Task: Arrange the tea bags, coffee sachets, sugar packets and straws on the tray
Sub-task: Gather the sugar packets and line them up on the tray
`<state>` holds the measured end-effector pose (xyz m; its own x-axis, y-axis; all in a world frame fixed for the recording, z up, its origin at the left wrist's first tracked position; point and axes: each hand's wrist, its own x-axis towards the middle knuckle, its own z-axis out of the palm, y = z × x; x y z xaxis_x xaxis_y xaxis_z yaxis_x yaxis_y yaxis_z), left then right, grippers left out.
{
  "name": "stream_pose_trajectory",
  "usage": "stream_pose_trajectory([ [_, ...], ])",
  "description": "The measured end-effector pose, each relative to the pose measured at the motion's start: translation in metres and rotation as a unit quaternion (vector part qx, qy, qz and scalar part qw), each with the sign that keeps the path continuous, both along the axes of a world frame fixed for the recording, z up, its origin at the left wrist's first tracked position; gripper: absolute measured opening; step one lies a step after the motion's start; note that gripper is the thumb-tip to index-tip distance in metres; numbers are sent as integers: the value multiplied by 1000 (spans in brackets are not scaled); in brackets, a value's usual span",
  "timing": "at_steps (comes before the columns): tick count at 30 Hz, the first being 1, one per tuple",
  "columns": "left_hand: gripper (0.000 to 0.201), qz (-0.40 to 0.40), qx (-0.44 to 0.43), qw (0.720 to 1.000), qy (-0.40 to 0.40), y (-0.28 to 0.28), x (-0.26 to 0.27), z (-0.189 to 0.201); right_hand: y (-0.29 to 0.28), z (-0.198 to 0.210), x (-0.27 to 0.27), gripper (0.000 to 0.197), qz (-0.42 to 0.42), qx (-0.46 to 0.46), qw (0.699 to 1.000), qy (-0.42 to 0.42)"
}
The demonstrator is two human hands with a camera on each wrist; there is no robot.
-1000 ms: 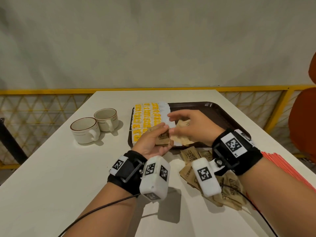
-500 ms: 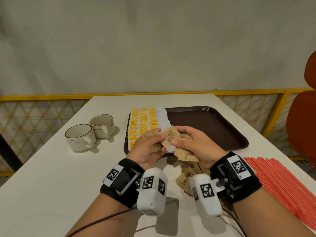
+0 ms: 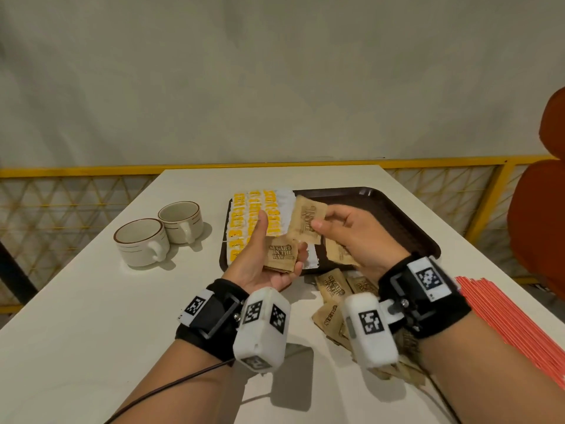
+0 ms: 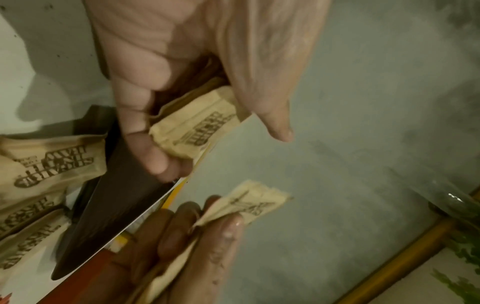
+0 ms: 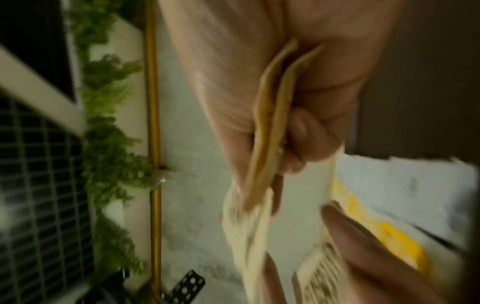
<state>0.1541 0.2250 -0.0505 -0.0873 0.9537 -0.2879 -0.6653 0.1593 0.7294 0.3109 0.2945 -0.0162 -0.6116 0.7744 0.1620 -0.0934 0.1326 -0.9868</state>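
My left hand point(image 3: 275, 244) cradles a small stack of brown sugar packets point(image 3: 279, 256) in curled fingers, thumb lifted; the left wrist view shows those fingers wrapped round the stack point(image 4: 197, 131). Just to its right, my right hand point(image 3: 324, 220) pinches one sugar packet point(image 3: 307, 223) upright and keeps more packets point(image 3: 339, 254) against its palm; these packets point(image 5: 270, 123) look blurred in the right wrist view. Both hands hover over the near edge of the dark brown tray point(image 3: 382, 209). Rows of yellow-and-white tea bags point(image 3: 253, 215) fill the tray's left part.
Loose sugar packets point(image 3: 333, 287) lie on the white table between my wrists. A bundle of red straws point(image 3: 504, 316) lies along the right edge. Two cream cups point(image 3: 140, 243) point(image 3: 180, 220) stand left of the tray. An orange chair point(image 3: 538, 228) is at far right.
My right hand has drawn one packet up and apart from the left hand's stack. The left thumb has lifted off the stack.
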Motion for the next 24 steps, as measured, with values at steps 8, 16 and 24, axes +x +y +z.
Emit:
stream_pose_trajectory([
  [8, 95, -76, -102, 990, 52, 0, 10, 0, 6, 34, -8, 12, 168, 269, 873, -370],
  [16, 24, -95, -11, 995, -37, -10, 14, 1, 19, 11, -16, 6, 65, 220, 936, -266],
  [24, 35, -77, 8, 996, 54, -4, 19, -6, 14, -17, -23, 17, -58, 56, 988, -135],
])
